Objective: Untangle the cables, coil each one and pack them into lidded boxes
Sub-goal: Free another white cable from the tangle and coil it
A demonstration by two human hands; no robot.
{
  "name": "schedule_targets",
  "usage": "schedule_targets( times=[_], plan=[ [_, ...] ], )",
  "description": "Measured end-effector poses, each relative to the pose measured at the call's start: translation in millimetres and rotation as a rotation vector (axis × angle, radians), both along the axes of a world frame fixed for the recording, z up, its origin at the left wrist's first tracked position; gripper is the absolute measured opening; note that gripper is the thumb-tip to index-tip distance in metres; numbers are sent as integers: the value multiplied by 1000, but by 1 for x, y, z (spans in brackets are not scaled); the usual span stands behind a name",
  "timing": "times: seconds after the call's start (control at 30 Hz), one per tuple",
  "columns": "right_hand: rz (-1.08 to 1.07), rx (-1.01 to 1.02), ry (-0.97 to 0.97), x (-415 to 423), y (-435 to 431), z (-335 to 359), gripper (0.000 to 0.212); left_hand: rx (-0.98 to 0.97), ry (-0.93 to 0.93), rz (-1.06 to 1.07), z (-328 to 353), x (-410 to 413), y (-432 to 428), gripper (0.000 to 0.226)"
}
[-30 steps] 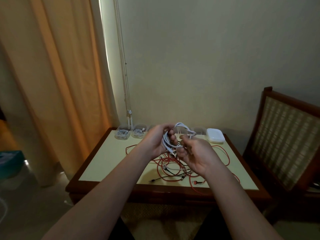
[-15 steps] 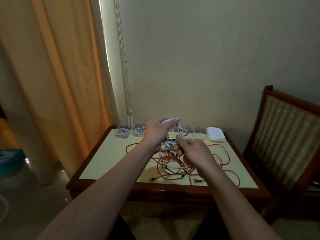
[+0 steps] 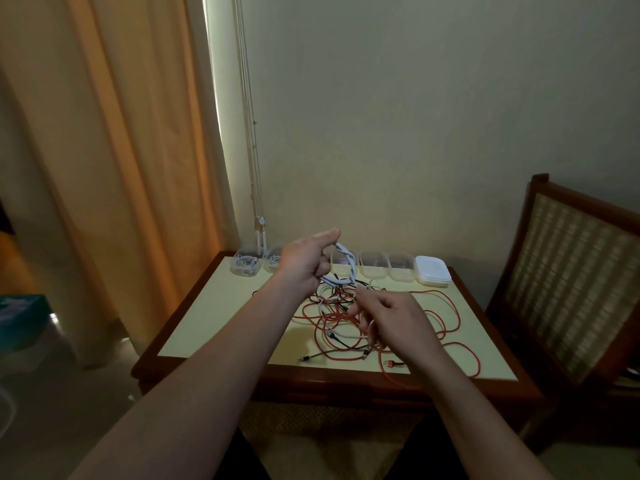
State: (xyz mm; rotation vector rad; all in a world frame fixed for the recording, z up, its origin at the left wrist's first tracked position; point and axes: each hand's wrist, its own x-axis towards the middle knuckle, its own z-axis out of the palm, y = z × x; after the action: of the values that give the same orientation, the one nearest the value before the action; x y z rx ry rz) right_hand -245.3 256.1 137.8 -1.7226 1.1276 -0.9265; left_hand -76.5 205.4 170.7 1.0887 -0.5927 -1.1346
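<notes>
My left hand [image 3: 304,259] holds a coiled white cable [image 3: 344,266] above the back of the table, near the row of clear boxes. My right hand [image 3: 388,315] hovers lower over a tangle of red, black and white cables [image 3: 346,320], its fingers loosely curled among the strands; whether it pinches one is unclear. Two clear boxes at the back left [image 3: 246,265] hold coiled white cables. Three empty clear boxes [image 3: 374,265] stand in a row to the right of the coil. A stack of white lids [image 3: 433,270] sits at the row's right end.
The small table [image 3: 207,317] has a pale yellow top and a dark wood rim. A wooden chair with a woven back [image 3: 568,285] stands close on the right. A curtain [image 3: 114,168] hangs at the left, with blind cords beside the wall.
My left hand has carried the white coil up and back toward the boxes. My right hand has let go of the coil and dropped toward the tangle.
</notes>
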Motion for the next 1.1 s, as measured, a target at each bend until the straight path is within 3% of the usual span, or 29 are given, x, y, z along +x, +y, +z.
schedule_targets(
  times=[0.13, 0.3, 0.43, 0.53, 0.6, 0.67, 0.77, 0.83, 1.0, 1.1],
  plan=[
    [-24, -24, -46, -2, -6, 3, 20, 26, 179, -81, 9, -2, 7, 7],
    [-251, -349, 168, 0, -23, -9, 10, 55, 276, -121, 12, -5, 16, 12],
    [-346, -567, 147, 3, -28, -12, 10, -7, 455, -135, 8, -16, 15, 9],
    [-406, -393, -51, 12, -27, -12, 14, -48, 540, -127, 8, -26, 13, 10],
    [-420, -120, -349, 18, -28, -8, 15, -67, 518, -105, 6, -31, 10, 10],
    [-369, 124, -617, 23, -26, 2, 15, -81, 346, -34, 0, -34, 9, 13],
    [-253, 335, -877, 25, -25, 14, 18, -112, 59, 113, -7, -37, 8, 15],
    [-224, 373, -912, 24, -25, 18, 16, -135, -29, 165, -11, -36, 8, 25],
    [-177, 351, -781, 20, -24, 19, 12, -128, -103, 157, -11, -38, 13, 20],
    [-51, 391, -743, 18, -22, 17, 25, -132, -119, 156, -9, -35, 12, 16]
  ],
)
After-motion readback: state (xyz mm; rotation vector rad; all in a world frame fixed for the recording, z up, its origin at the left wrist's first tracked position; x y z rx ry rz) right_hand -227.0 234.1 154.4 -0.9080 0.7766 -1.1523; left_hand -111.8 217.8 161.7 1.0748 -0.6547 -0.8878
